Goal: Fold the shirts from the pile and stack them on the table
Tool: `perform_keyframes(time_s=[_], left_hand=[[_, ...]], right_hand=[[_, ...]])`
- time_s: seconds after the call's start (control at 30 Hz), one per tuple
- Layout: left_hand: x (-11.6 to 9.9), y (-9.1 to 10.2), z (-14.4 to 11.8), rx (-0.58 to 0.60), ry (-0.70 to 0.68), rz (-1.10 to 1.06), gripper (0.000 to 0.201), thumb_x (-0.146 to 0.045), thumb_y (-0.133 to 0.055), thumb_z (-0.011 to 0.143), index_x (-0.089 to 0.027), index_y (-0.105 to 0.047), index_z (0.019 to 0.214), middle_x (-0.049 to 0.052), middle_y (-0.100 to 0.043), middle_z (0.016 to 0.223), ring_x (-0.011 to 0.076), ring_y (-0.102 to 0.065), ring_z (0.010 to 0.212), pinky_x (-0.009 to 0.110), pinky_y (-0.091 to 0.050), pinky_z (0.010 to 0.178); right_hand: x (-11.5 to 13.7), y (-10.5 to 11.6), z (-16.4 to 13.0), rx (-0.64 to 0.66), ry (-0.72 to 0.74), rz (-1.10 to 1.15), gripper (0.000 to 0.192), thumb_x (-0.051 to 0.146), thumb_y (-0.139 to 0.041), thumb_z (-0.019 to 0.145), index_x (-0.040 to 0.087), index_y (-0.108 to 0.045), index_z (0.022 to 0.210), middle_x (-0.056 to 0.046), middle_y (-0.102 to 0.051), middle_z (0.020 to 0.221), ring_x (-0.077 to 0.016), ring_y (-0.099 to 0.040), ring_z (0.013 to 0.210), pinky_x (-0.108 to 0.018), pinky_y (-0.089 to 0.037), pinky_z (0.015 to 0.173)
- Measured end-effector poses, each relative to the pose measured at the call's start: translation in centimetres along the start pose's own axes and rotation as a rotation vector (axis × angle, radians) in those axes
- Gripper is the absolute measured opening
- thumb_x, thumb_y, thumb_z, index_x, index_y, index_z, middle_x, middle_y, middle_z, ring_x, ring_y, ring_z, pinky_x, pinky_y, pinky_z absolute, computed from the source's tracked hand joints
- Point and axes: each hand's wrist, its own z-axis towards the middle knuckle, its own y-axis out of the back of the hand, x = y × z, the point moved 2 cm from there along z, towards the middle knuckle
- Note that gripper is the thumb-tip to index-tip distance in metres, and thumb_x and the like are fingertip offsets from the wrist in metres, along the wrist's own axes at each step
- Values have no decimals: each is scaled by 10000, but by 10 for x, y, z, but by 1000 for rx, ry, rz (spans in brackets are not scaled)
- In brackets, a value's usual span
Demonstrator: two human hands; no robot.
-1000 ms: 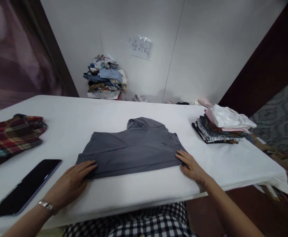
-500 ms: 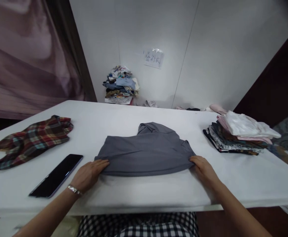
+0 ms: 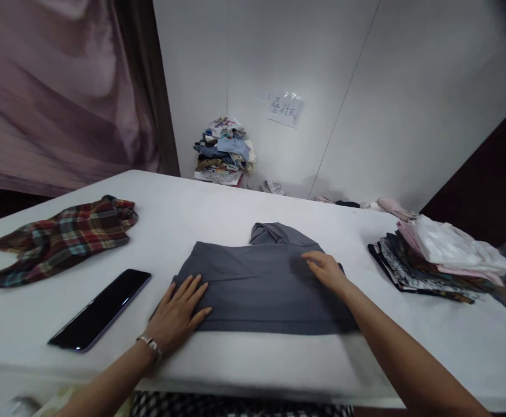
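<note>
A grey garment (image 3: 253, 289) lies folded into a wide band on the white table (image 3: 183, 208), with a bunched part sticking out at its far side. My left hand (image 3: 177, 313) rests flat on its left end, fingers spread, a metal bracelet at the wrist. Over the right part of the cloth is my right hand (image 3: 326, 272), its fingers stretched toward the far edge and apart from one another. Whether the right fingertips press on the fabric or hover just above it, I cannot tell.
A plaid shirt (image 3: 74, 237) lies crumpled at the left, with a black phone (image 3: 101, 310) nearer me. Folded clothes (image 3: 426, 266) are stacked at the right, white cloth on top. Behind the table rises a clothes pile (image 3: 224, 147) by the wall, below a paper sign (image 3: 285, 109).
My right hand has let go of the near right corner and moved up over the garment. My left hand has flattened onto the left end. The camera view has shifted slightly.
</note>
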Motion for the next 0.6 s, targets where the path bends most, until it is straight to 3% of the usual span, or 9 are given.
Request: perform_keyframes(time_s=[0.2,0.3,0.37,0.47,0.6], left_hand=[[-1,-11,-3,2,3,4,605,-574,-394,884,-247,-464,1388,84,-398,1489,289,-360,1375,519,-267,1117],[0,-12,-4,-13,5,-21,602,-582,-399,881,-258,-470,1384,80,-404,1487,285,-366,1371,509,-268,1120],[0,-13,-5,-28,5,-37,601,-583,-402,881,-263,-466,1386,79,-400,1490,282,-366,1372,506,-266,1124],[-1,-15,-5,-51,9,-56,607,-593,-404,878,-272,-460,1389,76,-401,1490,276,-368,1372,505,-256,1130],[-1,-16,-5,-37,14,-70,612,-604,-407,871,-278,-465,1385,71,-404,1488,279,-371,1370,509,-248,1131]], right_hand=[[28,-63,121,151,-74,-191,352,272,-540,863,171,-632,1187,-108,-600,1294,-252,-523,1211,-374,-372,1042],[28,-90,154,171,-145,-203,432,277,-669,767,169,-627,1184,-142,-597,1285,-318,-522,1196,-434,-393,997],[23,-102,169,172,-205,-197,349,218,-696,717,155,-678,1060,-153,-654,1174,-335,-568,1124,-439,-421,947],[13,-101,189,103,-275,-146,137,152,-623,731,140,-698,846,-136,-708,981,-301,-623,1013,-392,-454,887],[-12,-59,211,-158,-375,-20,252,229,-455,846,134,-653,970,-121,-705,961,-232,-634,948,-320,-504,798]])
